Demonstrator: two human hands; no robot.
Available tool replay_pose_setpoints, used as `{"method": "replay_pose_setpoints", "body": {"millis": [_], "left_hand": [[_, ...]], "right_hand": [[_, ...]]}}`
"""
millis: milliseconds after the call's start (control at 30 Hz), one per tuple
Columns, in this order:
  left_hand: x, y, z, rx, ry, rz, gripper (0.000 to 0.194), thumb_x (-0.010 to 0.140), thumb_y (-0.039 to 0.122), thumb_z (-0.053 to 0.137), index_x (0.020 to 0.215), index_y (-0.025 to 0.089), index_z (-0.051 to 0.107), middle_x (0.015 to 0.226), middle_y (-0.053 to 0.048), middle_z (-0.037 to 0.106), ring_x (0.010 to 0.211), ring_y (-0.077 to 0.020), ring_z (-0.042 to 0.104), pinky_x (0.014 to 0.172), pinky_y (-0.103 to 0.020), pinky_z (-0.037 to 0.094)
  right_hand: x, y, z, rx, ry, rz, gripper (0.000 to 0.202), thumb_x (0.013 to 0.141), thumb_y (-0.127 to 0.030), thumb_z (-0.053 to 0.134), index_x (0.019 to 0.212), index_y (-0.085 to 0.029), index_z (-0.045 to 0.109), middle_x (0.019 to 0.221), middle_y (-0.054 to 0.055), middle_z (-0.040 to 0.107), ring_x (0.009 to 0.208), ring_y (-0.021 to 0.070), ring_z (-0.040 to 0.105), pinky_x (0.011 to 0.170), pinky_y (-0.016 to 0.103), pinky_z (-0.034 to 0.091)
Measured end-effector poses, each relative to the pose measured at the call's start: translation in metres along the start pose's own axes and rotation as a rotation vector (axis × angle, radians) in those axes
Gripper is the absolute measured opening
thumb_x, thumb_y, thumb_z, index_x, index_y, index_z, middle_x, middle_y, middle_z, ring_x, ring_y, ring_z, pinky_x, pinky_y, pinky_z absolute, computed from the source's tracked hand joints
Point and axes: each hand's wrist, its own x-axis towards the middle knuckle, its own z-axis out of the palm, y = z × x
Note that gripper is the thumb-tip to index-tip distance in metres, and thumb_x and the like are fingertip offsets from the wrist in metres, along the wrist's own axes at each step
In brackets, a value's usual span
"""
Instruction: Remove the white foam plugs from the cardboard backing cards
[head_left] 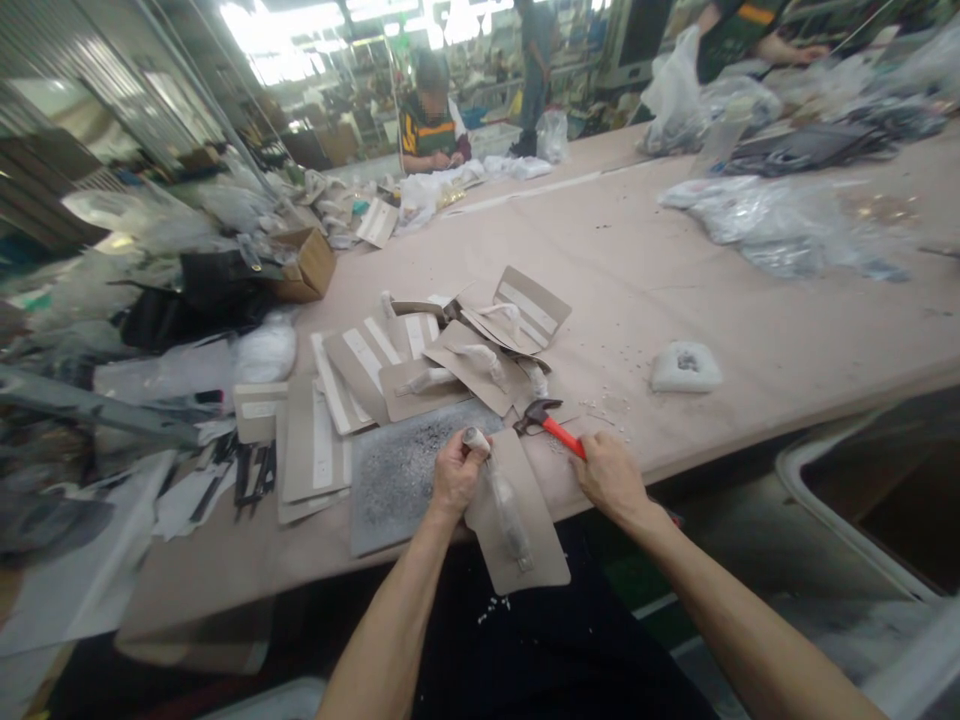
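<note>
My left hand [455,475] is closed round the upper end of a plastic-wrapped handle on a beige panel [541,525] with rounded corners. The panel tilts down over the table's front edge, above my lap. In my right hand [611,475] is a claw hammer [562,434] with a red grip and dark head, its head a little above the tabletop and apart from the panel. A grey slab [397,480] strewn with dark specks lies beside my left hand. Beyond it is a loose pile of similar beige panels [465,365], some with wrapped handles.
A white block [686,368] with dark bits on top sits at right. Dark strips [255,475] and a stack of panels [296,455] lie left. Farther back are a cardboard box [307,265], clear plastic bags [780,215] and people at work across the table [585,235].
</note>
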Motion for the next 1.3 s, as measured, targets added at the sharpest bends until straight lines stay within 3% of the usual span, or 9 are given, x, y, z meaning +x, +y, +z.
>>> {"method": "replay_pose_setpoints", "body": {"millis": [200, 500, 633, 700, 767, 867, 1067, 1233, 1300], "left_hand": [[0.0, -0.001, 0.0, -0.013, -0.013, 0.008, 0.023, 0.082, 0.038, 0.07, 0.095, 0.018, 0.07, 0.09, -0.005, 0.075, 0.084, -0.0196, 0.068, 0.079, -0.029, 0.051], [-0.001, 0.0, 0.001, 0.078, -0.022, 0.071, 0.02, 0.082, 0.037, 0.067, 0.091, 0.019, 0.07, 0.086, -0.005, 0.074, 0.08, -0.0193, 0.067, 0.075, -0.028, 0.05], [0.002, 0.001, 0.0, 0.147, -0.084, 0.129, 0.015, 0.083, 0.031, 0.063, 0.09, 0.019, 0.069, 0.081, -0.002, 0.07, 0.076, -0.0173, 0.063, 0.072, -0.026, 0.047], [0.003, 0.002, 0.0, 0.181, -0.13, 0.16, 0.013, 0.084, 0.028, 0.06, 0.09, 0.019, 0.068, 0.079, -0.001, 0.067, 0.074, -0.0161, 0.06, 0.071, -0.025, 0.045], [0.003, 0.003, 0.0, 0.23, -0.158, 0.185, 0.013, 0.085, 0.027, 0.058, 0.091, 0.019, 0.068, 0.076, 0.0, 0.064, 0.071, -0.0151, 0.057, 0.069, -0.025, 0.043], [0.001, 0.004, 0.0, 0.256, -0.152, 0.191, 0.015, 0.087, 0.03, 0.058, 0.091, 0.02, 0.068, 0.073, 0.001, 0.061, 0.068, -0.015, 0.053, 0.066, -0.024, 0.041], [0.0, -0.001, -0.001, 0.21, -0.129, 0.159, 0.016, 0.083, 0.029, 0.06, 0.091, 0.02, 0.07, 0.069, 0.001, 0.06, 0.063, -0.0152, 0.052, 0.066, -0.025, 0.041], [0.0, 0.0, -0.002, 0.216, -0.144, 0.209, 0.016, 0.084, 0.026, 0.06, 0.093, 0.021, 0.071, 0.078, -0.001, 0.066, 0.072, -0.0173, 0.059, 0.071, -0.026, 0.045], [-0.001, 0.0, -0.002, 0.219, -0.148, 0.203, 0.015, 0.084, 0.026, 0.06, 0.093, 0.021, 0.07, 0.076, -0.001, 0.065, 0.071, -0.0171, 0.058, 0.07, -0.026, 0.045]], "right_hand": [[0.008, 0.0, -0.004, 0.224, -0.17, -0.008, 0.015, 0.093, -0.018, 0.049, 0.104, -0.012, 0.058, 0.098, 0.015, 0.062, 0.086, 0.0237, 0.057, 0.07, 0.033, 0.033], [-0.006, -0.012, -0.007, 0.74, -0.442, 0.088, 0.008, 0.092, -0.029, 0.046, 0.09, -0.02, 0.045, 0.071, -0.001, 0.052, 0.059, 0.0135, 0.052, 0.056, 0.025, 0.039], [-0.024, -0.026, -0.028, 0.99, -0.57, 0.164, 0.016, 0.095, -0.036, 0.034, 0.086, -0.024, 0.036, 0.065, -0.007, 0.038, 0.045, 0.0096, 0.039, 0.046, 0.024, 0.038], [-0.031, -0.032, -0.051, 1.022, -0.442, 0.115, 0.022, 0.097, -0.042, 0.031, 0.084, -0.024, 0.034, 0.064, -0.007, 0.037, 0.043, 0.0093, 0.036, 0.043, 0.024, 0.034], [-0.036, -0.037, -0.076, 0.948, -0.164, -0.053, 0.031, 0.097, -0.051, 0.033, 0.083, -0.024, 0.036, 0.064, -0.005, 0.041, 0.047, 0.0106, 0.038, 0.046, 0.024, 0.032], [-0.041, -0.041, -0.099, 0.598, 0.2, -0.301, 0.033, 0.1, -0.05, 0.035, 0.083, -0.022, 0.043, 0.064, -0.001, 0.046, 0.054, 0.0132, 0.041, 0.052, 0.028, 0.029], [-0.037, -0.042, -0.114, 0.053, -0.022, -0.441, 0.02, 0.101, -0.033, 0.045, 0.09, -0.018, 0.053, 0.059, -0.002, 0.046, 0.047, 0.0103, 0.031, 0.05, 0.03, 0.017], [-0.038, -0.055, -0.149, 0.433, 0.536, -0.38, 0.029, 0.104, -0.042, 0.032, 0.091, -0.021, 0.046, 0.059, -0.003, 0.045, 0.048, 0.0122, 0.038, 0.049, 0.026, 0.024], [-0.038, -0.059, -0.138, 0.451, 0.501, -0.358, 0.028, 0.103, -0.041, 0.032, 0.09, -0.021, 0.046, 0.061, -0.001, 0.049, 0.049, 0.0131, 0.041, 0.049, 0.027, 0.025]]}}
